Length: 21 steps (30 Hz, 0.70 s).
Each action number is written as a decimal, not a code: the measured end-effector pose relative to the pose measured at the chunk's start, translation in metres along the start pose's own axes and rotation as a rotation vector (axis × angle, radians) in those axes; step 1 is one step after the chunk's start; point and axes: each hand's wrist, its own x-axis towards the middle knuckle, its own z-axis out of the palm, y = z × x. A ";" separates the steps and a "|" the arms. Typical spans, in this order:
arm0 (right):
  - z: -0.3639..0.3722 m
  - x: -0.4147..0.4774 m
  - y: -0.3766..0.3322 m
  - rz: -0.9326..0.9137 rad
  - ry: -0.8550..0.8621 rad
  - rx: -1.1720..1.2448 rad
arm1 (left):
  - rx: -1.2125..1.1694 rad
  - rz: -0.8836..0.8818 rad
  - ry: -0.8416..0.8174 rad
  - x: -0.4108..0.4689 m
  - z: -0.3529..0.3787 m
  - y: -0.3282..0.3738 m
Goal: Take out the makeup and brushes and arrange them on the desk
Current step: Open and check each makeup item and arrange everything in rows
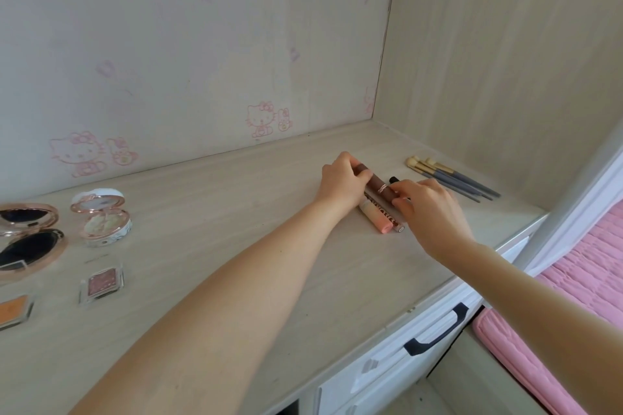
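Observation:
A brown lip tube lies slanted on the pale wooden desk. My left hand grips its far end and my right hand pinches its near end. Beside it lie a peach tube and a brown patterned tube, side by side. A black-tipped pen pokes out behind my right hand. Several grey-handled brushes lie in a row at the far right. Open compacts and small palettes sit at the left.
The desk meets a wall with cartoon cat stickers at the back and a wooden side panel on the right. White drawers with a black handle run below the front edge. A pink bed cover lies lower right.

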 end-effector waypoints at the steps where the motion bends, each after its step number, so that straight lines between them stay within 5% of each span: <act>1: 0.000 -0.001 0.000 0.020 0.017 0.045 | -0.031 0.004 0.019 -0.002 -0.001 0.002; 9: -0.016 0.001 -0.023 0.110 0.203 0.474 | -0.380 -0.035 0.176 -0.019 -0.023 0.018; 14: -0.021 -0.012 -0.051 0.138 0.222 0.648 | -0.902 -0.215 0.153 -0.052 -0.040 0.024; 21: -0.022 -0.033 -0.091 0.090 0.166 0.700 | -0.953 -0.289 0.031 -0.092 -0.068 0.009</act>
